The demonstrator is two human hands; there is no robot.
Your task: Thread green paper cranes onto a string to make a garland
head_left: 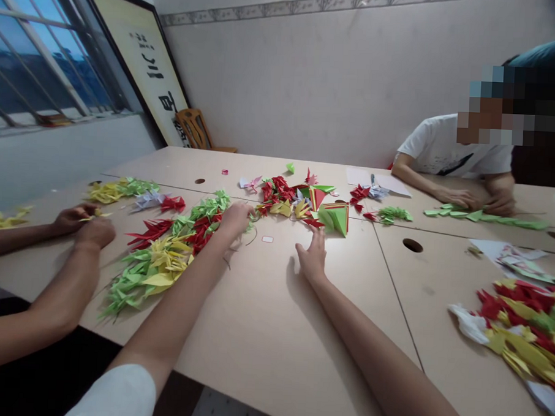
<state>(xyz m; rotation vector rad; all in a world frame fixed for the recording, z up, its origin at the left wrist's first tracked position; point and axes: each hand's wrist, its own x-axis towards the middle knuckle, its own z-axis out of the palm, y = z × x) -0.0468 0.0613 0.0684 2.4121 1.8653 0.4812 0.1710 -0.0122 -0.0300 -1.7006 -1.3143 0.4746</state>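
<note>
My left hand (237, 220) is at the end of a long string of folded paper cranes (203, 229), green, red and yellow. Its fingers are drawn together, and what they pinch is hidden. A thin dark string (253, 236) curls out beside them. To the right, my right hand (313, 257) reaches over the table with its thumb apart from the fingers. Its fingertips are at a red paper crane (314, 222), beside a stack of green and red folded paper (336, 219). A heap of red and yellow cranes (278, 193) lies beyond and between both hands.
At left, a co-worker's hands (90, 221) hold a small yellow paper piece. Across the table (272, 330), a person in a white shirt (446, 145) handles a green paper row (488, 217). More cranes (525, 323) lie at right, near a round table hole (412, 245).
</note>
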